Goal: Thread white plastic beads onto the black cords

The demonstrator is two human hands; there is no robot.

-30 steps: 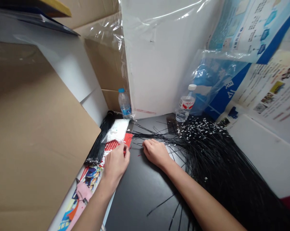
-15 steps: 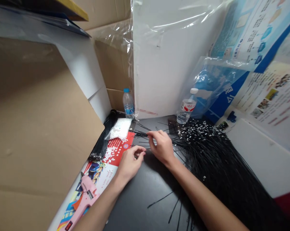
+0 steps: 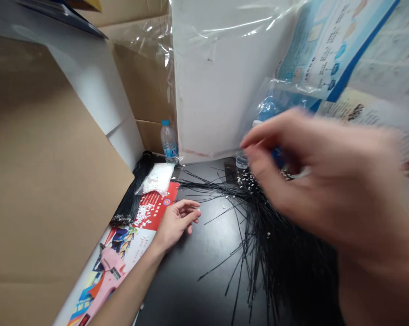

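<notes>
Can see long black strings (image 3: 240,192) lying sideways across the middle of the frame, pointing left, or fanning down toward the bottom, but can't tell about anything gripped in left hand (image 3: 176,222) or blurry right hand (image 3: 323,176).

— What's in front of you?
— Your dark tabletop (image 3: 173,285), with a white panel (image 3: 207,99) upright behind it.
— And leftward?
— Brown cardboard (image 3: 51,181) beside you; light gleams on your tabletop.

Passage over dark tabletop (image 3: 177,280) beside left hand (image 3: 173,222); black strand heap (image 3: 262,219) blocks right, cardboard panel (image 3: 55,181) left.
</notes>
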